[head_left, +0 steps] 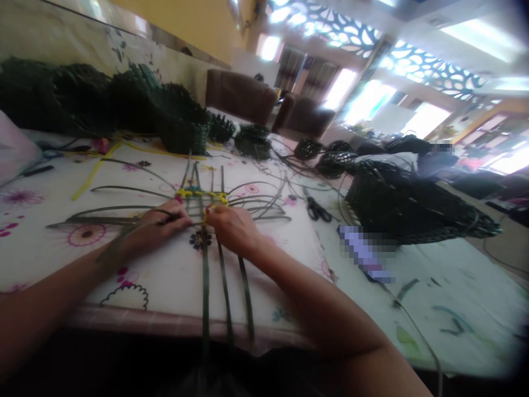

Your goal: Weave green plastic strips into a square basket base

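A flat lattice of dark green weaving strips (205,286) lies crossed on the flower-patterned tablecloth, its loose ends fanning out left, right and toward my lap. Twists of yellow strip (194,193) run along the far edge of the crossed part. My left hand (173,218) is closed at the lattice's left side, with a dark green strip passing through its fingers. Opposite it, my right hand (231,223) pinches at the near right part of the lattice. Its fingertips hide what exactly they grip, though green strips pass beneath them.
Black-handled scissors (317,208) lie on the right, near a blurred-out purple object (363,256). Beyond them rests a large dark woven basket (405,204). More dark baskets (177,118) line the back left, with a long yellow strip (93,176) before them. Brown chairs (242,96) stand behind.
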Tool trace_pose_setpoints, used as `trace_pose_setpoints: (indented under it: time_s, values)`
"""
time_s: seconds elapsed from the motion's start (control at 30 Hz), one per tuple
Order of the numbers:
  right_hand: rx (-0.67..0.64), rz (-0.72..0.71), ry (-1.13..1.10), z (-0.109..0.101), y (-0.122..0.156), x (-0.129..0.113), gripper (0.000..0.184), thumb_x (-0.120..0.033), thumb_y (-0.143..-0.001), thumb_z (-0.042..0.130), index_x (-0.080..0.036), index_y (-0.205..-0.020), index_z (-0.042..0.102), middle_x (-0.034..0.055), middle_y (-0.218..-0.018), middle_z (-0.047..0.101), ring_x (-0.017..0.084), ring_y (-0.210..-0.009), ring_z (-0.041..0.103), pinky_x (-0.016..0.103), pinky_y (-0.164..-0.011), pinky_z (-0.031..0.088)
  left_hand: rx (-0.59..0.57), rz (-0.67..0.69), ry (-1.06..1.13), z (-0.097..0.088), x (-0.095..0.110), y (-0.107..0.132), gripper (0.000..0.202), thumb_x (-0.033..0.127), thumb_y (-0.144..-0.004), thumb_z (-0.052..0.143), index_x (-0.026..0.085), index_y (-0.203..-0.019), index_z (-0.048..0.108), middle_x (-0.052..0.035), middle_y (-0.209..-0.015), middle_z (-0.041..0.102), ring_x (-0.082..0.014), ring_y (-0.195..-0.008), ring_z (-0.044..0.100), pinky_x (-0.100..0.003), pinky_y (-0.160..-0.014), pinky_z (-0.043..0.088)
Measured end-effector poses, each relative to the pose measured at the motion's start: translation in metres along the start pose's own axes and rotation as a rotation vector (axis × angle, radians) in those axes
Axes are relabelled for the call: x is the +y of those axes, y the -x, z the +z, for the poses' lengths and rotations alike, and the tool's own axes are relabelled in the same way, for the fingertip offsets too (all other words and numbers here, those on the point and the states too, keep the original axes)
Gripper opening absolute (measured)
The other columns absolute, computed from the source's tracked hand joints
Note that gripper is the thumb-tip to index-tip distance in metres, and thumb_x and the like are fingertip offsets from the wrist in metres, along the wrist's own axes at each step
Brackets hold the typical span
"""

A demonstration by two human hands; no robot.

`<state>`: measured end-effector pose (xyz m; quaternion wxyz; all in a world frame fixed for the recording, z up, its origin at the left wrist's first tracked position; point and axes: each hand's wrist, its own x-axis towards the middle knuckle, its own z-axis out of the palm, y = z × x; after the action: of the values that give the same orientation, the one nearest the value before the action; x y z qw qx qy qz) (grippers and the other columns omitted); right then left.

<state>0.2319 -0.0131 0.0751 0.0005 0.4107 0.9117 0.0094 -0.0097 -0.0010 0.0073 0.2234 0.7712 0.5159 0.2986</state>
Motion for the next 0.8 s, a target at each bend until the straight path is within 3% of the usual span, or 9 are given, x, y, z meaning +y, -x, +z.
trace_pose_setpoints:
  time_s: [0.1,0.27,0.53,0.67,0.8]
  values:
    - [-0.013,0.062,-0.109,0.006,-0.006,0.015,0.035,-0.037,-0.117,0.05,-0.021,-0.117,0.081,0.0095,-0.113,0.083,0.021,-0.1,0.074,0.031,-0.074,0.038,0.011,-0.041,0.016,0.0,-0.003,0.0,0.052,0.073,-0.095,0.057,0.024,-0.09,0.072,-0.0034,-0.091,0.07,-0.0241,-0.09,0.065,-0.035,-0.083,0.047]
    - [0.008,0.021,-0.128,0.011,-0.004,0.018,0.029,-0.031,-0.115,0.051,-0.027,-0.122,0.079,0.0045,-0.112,0.083,0.02,-0.093,0.071,0.032,-0.07,0.031,-0.015,-0.013,0.019,-0.001,-0.005,0.0,0.055,0.074,-0.097,0.056,0.023,-0.086,0.071,-0.0041,-0.089,0.07,-0.0238,-0.087,0.063,-0.036,-0.084,0.048]
    - [-0.005,-0.158,-0.134,0.002,0.002,0.019,0.025,-0.03,-0.11,0.062,-0.02,-0.122,0.081,0.0091,-0.141,0.074,0.023,-0.118,0.069,0.033,-0.081,0.042,0.001,0.012,0.022,-0.001,-0.002,-0.001,0.06,0.078,-0.097,0.056,0.022,-0.082,0.07,-0.0036,-0.085,0.069,-0.0228,-0.083,0.062,-0.035,-0.084,0.05]
    - [-0.088,-0.195,-0.091,-0.005,0.004,0.017,0.028,-0.03,-0.109,0.064,-0.019,-0.13,0.078,0.0105,-0.139,0.074,0.024,-0.119,0.069,0.034,-0.084,0.046,-0.018,0.012,0.035,-0.003,0.002,-0.002,0.06,0.077,-0.097,0.056,0.021,-0.079,0.069,-0.0034,-0.083,0.068,-0.0218,-0.081,0.06,-0.034,-0.081,0.05]
    - [-0.099,-0.207,-0.04,0.0,0.001,0.014,0.022,-0.023,-0.108,0.063,-0.016,-0.123,0.078,0.0128,-0.134,0.076,0.026,-0.12,0.07,0.034,-0.091,0.047,-0.018,0.007,0.056,-0.002,0.001,-0.002,0.059,0.076,-0.096,0.056,0.021,-0.078,0.068,-0.0034,-0.081,0.067,-0.0218,-0.08,0.06,-0.034,-0.079,0.049]
